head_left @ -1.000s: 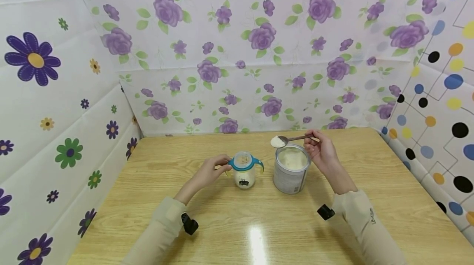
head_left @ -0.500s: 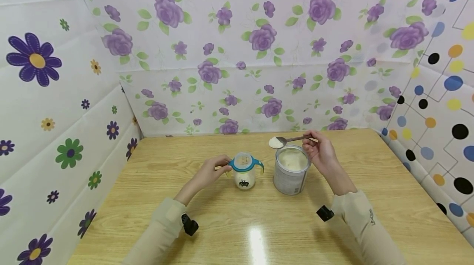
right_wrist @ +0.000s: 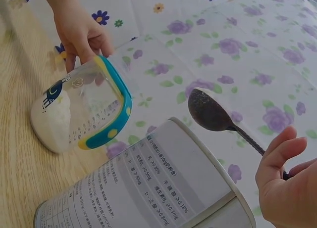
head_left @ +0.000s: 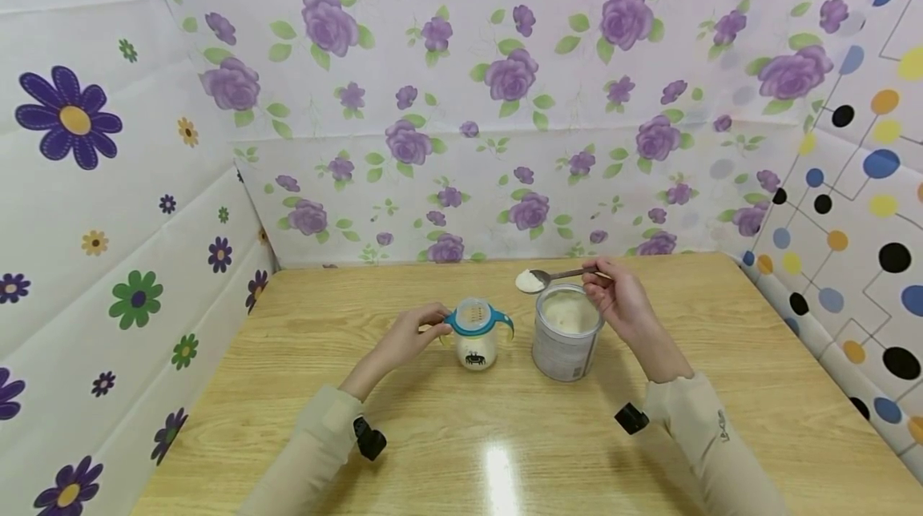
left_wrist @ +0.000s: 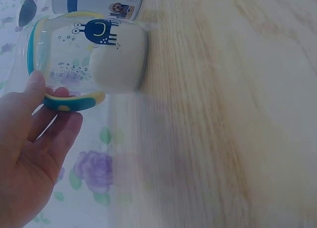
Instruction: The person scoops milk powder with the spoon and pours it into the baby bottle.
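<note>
My left hand pinches the left handle of a clear baby bottle that stands on the table. It has a blue-and-yellow collar, a dark crab print and white powder in its lower part. In my right hand is a dark metal spoon, gripped by its handle. White powder is heaped on the bowl, which is above and beyond the left rim of an open tin. Pale powder fills the tin's visible inside.
The wooden table carries the bottle and, to its right, the tin. Floral cloth hangs behind, with patterned cloths at left and right. Small black wrist cameras sit at both sleeves.
My right hand has moved slightly left and down, bringing the loaded spoon out past the tin's left rim towards the bottle. The left hand stays on the bottle handle.
</note>
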A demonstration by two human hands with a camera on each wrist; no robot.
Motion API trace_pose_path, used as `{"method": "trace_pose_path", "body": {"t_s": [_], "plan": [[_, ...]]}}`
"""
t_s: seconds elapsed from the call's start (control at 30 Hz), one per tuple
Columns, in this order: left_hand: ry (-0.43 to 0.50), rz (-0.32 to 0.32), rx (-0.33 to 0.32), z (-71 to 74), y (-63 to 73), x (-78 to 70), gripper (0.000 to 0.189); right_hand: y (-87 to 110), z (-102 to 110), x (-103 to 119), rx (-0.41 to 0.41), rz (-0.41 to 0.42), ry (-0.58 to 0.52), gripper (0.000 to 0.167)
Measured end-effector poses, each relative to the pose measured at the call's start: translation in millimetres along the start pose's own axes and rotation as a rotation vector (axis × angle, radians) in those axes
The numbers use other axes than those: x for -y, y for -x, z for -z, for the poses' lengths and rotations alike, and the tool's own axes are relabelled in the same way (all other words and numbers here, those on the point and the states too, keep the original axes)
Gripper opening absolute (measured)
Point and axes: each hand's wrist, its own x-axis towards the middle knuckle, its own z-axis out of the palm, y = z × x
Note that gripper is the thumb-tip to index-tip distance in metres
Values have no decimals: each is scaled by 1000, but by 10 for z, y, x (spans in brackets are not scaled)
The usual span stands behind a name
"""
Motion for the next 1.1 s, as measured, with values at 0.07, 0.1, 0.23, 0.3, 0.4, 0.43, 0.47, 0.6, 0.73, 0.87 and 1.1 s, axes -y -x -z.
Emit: {"method": "trace_pose_path", "body": {"t_s": [0.07,0.1,0.23,0.3,0.4,0.43,0.47,0.6,0.73,0.87,1.1], "plan": [[1,8,1,0,1,-1,13,1,-4,-4,7,-3,3,41],[0,4,1,-1,3,0,13,3,-11,-5,9,-4,2,42],[-9,11,4,-4,3,5,15,13,-35,-4,16,-6,6,43],[-7,8,5,-2,6,3,15,16,-48,-2,15,-10,13,42],[-4,16,8,1,5,0,13,16,-66,-6,9,-19,31,41],[-2,17,8,3,6,-3,13,15,-70,-8,7,-23,35,41],[0,16,9,5,6,-5,12,15,-76,-10,6,-27,39,41],[3,11,13,7,3,-9,12,11,-100,-17,2,-33,49,41],[4,2,16,7,5,-8,12,10,-129,-20,2,-37,57,39],[4,2,16,12,6,-11,12,4,-149,-24,-1,-45,65,38],[-5,-15,11,19,-3,-16,13,-16,-184,-51,9,-56,86,39]]}}
